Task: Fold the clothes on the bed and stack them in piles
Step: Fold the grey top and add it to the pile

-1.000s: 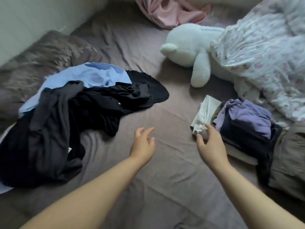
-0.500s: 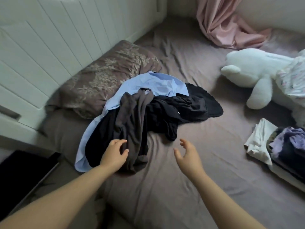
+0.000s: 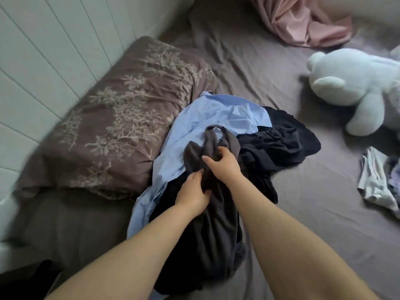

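Taupe sheets cover the bed (image 3: 249, 68), and the unfolded heap lies at its near left, beside a patterned pillow (image 3: 121, 118). On top of that heap is a dark grey garment (image 3: 216, 224), bunched lengthwise toward the near edge. The right hand (image 3: 225, 164) curls round its far end, and the left hand (image 3: 191, 194) pinches a fold just nearer; both are gripping cloth. Under it lie a light blue shirt (image 3: 216, 113) and black clothes (image 3: 279, 144). This looks like the pick-up step: one piece being drawn free for folding. Next it calls for lifting clear and finding its edges, probably a strap or neckline, though blur hides which. Folded clothes (image 3: 376, 180) wait at the right, near a white plush bear (image 3: 355, 83); pink fabric (image 3: 303, 20) lies far off.
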The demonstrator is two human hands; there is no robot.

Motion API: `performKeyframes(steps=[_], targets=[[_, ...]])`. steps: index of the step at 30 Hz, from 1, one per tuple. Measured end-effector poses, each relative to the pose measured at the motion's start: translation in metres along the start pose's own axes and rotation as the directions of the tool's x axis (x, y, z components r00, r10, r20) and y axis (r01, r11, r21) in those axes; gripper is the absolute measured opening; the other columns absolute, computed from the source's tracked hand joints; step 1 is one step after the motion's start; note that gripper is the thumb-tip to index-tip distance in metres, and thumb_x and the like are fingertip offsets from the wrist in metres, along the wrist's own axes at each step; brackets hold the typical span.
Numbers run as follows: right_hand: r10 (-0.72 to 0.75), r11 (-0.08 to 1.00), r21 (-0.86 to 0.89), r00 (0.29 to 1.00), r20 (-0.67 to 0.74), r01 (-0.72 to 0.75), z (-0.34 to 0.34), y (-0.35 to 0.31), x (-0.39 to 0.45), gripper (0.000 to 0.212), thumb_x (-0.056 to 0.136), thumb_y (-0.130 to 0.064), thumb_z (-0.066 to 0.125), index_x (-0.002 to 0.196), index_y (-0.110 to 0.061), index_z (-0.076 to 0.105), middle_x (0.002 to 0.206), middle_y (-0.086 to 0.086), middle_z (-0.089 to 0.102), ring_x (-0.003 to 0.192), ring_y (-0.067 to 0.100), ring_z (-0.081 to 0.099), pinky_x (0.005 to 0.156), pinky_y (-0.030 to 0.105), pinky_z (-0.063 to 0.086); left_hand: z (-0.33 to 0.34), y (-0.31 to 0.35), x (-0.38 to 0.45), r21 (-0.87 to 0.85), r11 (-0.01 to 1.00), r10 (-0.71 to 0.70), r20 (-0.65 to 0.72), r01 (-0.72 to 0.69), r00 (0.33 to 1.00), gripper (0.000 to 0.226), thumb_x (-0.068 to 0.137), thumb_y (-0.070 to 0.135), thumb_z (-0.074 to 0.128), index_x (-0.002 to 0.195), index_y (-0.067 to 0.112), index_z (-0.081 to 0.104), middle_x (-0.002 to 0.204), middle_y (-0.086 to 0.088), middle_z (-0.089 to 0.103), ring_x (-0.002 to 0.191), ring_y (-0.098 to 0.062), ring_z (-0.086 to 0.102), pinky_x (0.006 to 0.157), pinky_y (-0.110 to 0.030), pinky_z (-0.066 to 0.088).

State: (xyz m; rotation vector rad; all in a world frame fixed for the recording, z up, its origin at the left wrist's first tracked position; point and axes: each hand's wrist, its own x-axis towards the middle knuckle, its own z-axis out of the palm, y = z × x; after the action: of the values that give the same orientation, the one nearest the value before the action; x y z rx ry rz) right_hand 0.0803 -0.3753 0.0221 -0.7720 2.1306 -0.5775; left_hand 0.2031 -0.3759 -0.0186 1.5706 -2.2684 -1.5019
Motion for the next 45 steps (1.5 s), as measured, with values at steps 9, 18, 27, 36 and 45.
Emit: performKeyframes(steps=[9, 18, 27, 36, 45], targets=[[-0.048, 0.975, 0.206, 0.984, -0.171, 0.083, -0.002, 0.031, -0.077, 0.009, 0.090, -0.009, 0.049, 0.081, -0.010, 0.053, 0.098, 0.001, 0.048, 0.075, 0.006, 0.048, 0.069, 0.017, 0.037, -0.003, -0.007, -0.058, -0.213, 0.977, -0.048, -0.193, 0.006, 0.980, 0.047, 0.096, 0.010, 0.045, 0.143, 0.015, 0.040, 0.140, -0.008, 0.046, 0.128, -0.023, 0.046, 0.102, -0.026, 0.033], [-0.080, 0.846, 0.512, 0.984, -0.161, 0.152, -0.038, 0.079, -0.198, 0.044, 0.084, 0.008, 0.043, 0.098, -0.023, 0.071, 0.120, -0.009, 0.062, 0.116, 0.006, 0.056, 0.097, 0.026, 0.048, 0.004, 0.065, -0.099, -0.580, 0.669, -0.301, 0.362, 0.465, 0.882, 0.028, 0.095, 0.034, 0.044, 0.110, 0.019, 0.062, 0.115, -0.010, 0.062, 0.104, -0.026, 0.059, 0.088, -0.039, 0.050], [0.179, 0.742, 0.670, 0.971, -0.158, -0.028, -0.099, 0.088, -0.288, 0.032, 0.094, -0.030, 0.052, 0.077, -0.007, 0.066, 0.076, 0.005, 0.065, 0.075, 0.014, 0.061, 0.064, 0.023, 0.049, 0.036, 0.141, -0.196, -0.659, 0.659, -0.086, 0.412, 0.362, 0.907, 0.023, 0.098, 0.004, 0.047, 0.113, 0.009, 0.063, 0.099, -0.015, 0.071, 0.089, -0.027, 0.069, 0.067, -0.032, 0.055], [0.419, 0.374, 0.927, 0.889, -0.186, 0.018, -0.197, 0.116, -0.337, 0.017, 0.092, -0.022, 0.061, 0.092, -0.007, 0.070, 0.088, 0.012, 0.071, 0.083, 0.024, 0.067, 0.076, 0.034, 0.055, 0.066, 0.233, -0.271, -0.462, 0.880, 0.367, 0.512, -0.112, 0.777, 0.034, 0.090, -0.010, 0.046, 0.103, 0.019, 0.059, 0.097, -0.001, 0.068, 0.091, -0.007, 0.065, 0.076, -0.019, 0.050], [0.217, 0.193, 0.969, 0.957, -0.193, 0.152, -0.285, 0.200, -0.392, 0.028, 0.100, -0.020, 0.046, 0.107, 0.000, 0.064, 0.099, 0.017, 0.070, 0.091, 0.022, 0.069, 0.072, 0.027, 0.056, 0.161, 0.313, -0.311, -0.380, 0.915, 0.058, 0.454, 0.134, 0.889, 0.036, 0.088, 0.053, 0.057, 0.082, 0.019, 0.070, 0.080, 0.000, 0.070, 0.079, -0.016, 0.066, 0.060, -0.023, 0.046]])
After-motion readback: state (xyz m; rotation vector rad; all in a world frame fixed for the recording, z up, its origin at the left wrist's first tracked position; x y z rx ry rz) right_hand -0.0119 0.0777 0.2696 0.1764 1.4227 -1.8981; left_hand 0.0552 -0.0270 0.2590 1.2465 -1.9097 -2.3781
